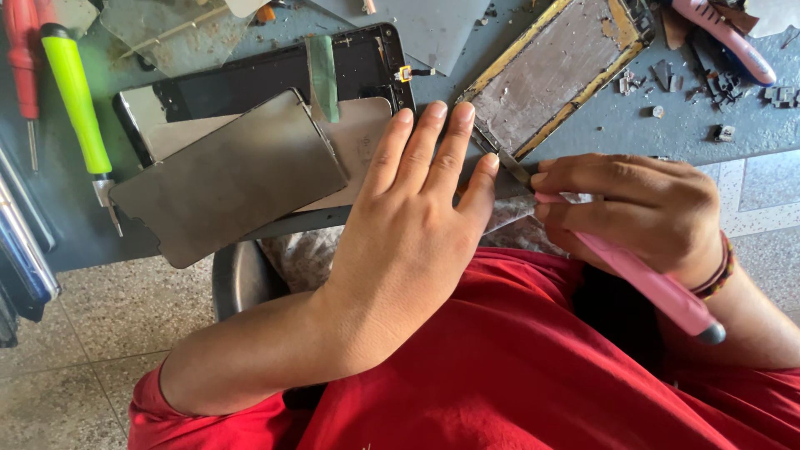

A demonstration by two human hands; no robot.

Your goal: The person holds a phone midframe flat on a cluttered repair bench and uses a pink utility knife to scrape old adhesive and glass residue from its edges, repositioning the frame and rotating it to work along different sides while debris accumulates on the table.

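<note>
The left hand (417, 217) lies flat, fingers straight and together, pressing down on a phone panel that it almost wholly hides at the near edge of the dark workbench (583, 133); it grips nothing. The right hand (633, 208) is closed around a pink-handled blade tool (642, 279), its metal tip (512, 167) pointing left and away, meeting the panel just beside the left little finger. The handle runs back toward the person's red shirt (517, 367). Right beyond the tip lies a gold-edged phone frame (558, 71), its long axis slanting far-right. To the left, a grey metal backplate (225, 179) rests tilted over a black phone chassis (267, 79). A green-handled screwdriver (75, 92) sits far left, well apart.
</note>
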